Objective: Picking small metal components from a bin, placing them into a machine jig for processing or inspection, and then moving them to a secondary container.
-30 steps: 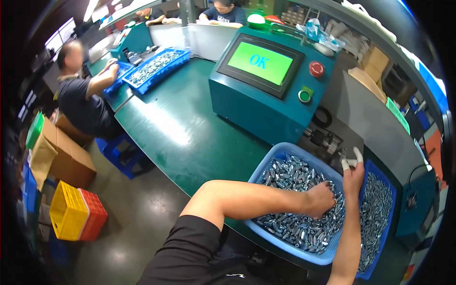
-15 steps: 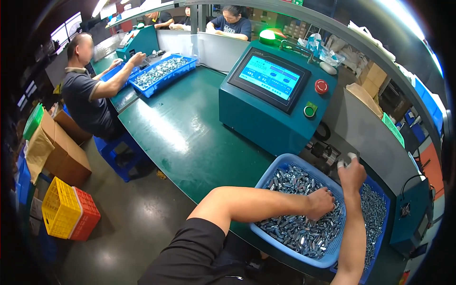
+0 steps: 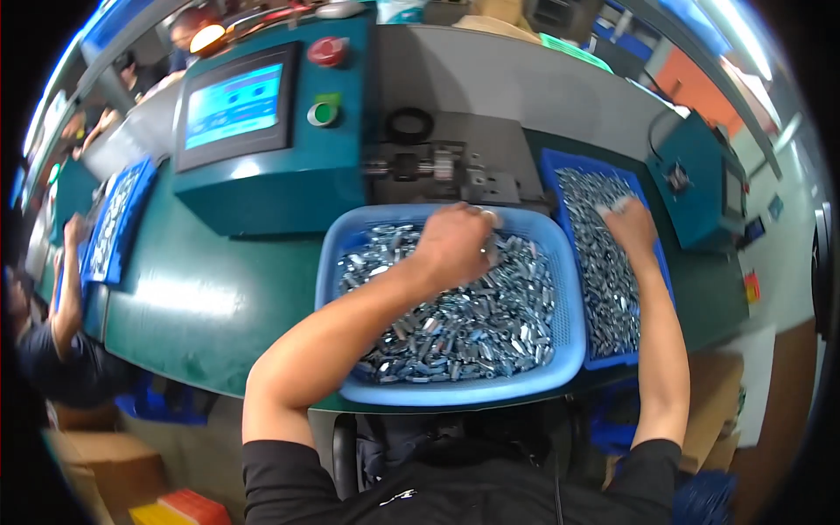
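A light-blue basket [image 3: 569, 350] full of small shiny metal parts [image 3: 464, 324] sits in front of me. My left hand [image 3: 453, 243] is over its far side, fingers closed around a metal part near the rim. A darker blue tray [image 3: 549, 171] with more metal parts [image 3: 604, 289] stands to the right. My right hand [image 3: 632, 226] rests on that pile, its pale-covered fingertips down among the parts; what they grip is hidden.
Behind the basket is a metal fixture [image 3: 437, 166] and a teal machine [image 3: 262, 188] with a screen [image 3: 234, 105], a red button [image 3: 327, 51] and a green button [image 3: 322, 114]. Another person [image 3: 61, 341] works at a blue tray [image 3: 114, 223] on the left. Cardboard boxes [image 3: 96, 455] stand on the floor.
The view has swung down and right onto the trays. My left hand rose from the pile to the basket's far rim. My right hand dropped from near the fixture onto the right tray.
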{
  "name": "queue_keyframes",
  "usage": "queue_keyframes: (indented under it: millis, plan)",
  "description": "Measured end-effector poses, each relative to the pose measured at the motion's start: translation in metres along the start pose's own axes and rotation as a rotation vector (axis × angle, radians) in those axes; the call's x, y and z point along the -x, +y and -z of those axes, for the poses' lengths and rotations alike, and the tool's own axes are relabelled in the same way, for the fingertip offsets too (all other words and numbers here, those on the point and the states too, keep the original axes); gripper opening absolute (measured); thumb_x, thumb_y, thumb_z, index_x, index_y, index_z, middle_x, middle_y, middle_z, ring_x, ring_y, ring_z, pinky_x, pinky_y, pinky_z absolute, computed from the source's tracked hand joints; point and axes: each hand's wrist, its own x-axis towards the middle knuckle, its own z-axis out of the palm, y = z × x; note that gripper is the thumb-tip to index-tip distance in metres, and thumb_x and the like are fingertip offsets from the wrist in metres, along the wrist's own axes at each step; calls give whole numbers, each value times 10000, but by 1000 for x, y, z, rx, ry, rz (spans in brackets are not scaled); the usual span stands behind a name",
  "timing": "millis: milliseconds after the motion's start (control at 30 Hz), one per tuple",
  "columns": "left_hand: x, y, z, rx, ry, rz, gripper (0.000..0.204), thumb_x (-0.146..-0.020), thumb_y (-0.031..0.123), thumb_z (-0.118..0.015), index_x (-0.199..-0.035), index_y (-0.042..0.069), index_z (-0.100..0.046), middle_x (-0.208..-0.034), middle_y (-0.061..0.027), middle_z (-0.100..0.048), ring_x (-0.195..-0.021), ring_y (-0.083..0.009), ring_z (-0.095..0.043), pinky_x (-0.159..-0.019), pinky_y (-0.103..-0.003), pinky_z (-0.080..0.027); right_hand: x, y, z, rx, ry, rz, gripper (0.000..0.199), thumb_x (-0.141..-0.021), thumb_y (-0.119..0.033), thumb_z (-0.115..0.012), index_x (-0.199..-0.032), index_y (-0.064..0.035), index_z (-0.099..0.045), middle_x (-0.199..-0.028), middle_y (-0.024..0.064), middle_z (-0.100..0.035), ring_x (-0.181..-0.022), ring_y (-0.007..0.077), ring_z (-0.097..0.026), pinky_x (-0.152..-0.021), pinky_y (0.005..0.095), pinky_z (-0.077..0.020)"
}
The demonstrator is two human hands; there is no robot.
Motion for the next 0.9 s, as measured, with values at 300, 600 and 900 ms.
queue_keyframes:
  millis: [300, 600, 900]
  plan:
    - [-6, 14, 2, 17, 107, -68, 264, -756, 120, -639, -1011, 52, -620, -804, -125, -590, -838, -342, -576, -743, -423, -472, 7, -122, -32, -682, 0, 43, 315, -773, -321, -679, -968, -74, -684, -848, 158, -688, -807, 297, -666, -724, 376, -510]
    - [-18, 1, 22, 110, 179, 153, 226, -728, 45, -682, -946, 28, -624, -808, -85, -643, -726, -175, -641, -686, -288, -507, 27, -129, -63, -757, 132, 90, 250, -761, -184, -622, -967, -46, -655, -932, 168, -656, -900, 349, -617, -797, 439, -492]
    - [-80, -11, 29, -168, 189, -45, 240, -659, 3, -678, -893, 54, -666, -831, -118, -618, -862, -300, -571, -743, -379, -485, 24, -136, -57, -704, -62, 151, 453, -783, -173, -612, -1207, -33, -529, -1051, 183, -607, -966, 358, -596, -817, 458, -489]
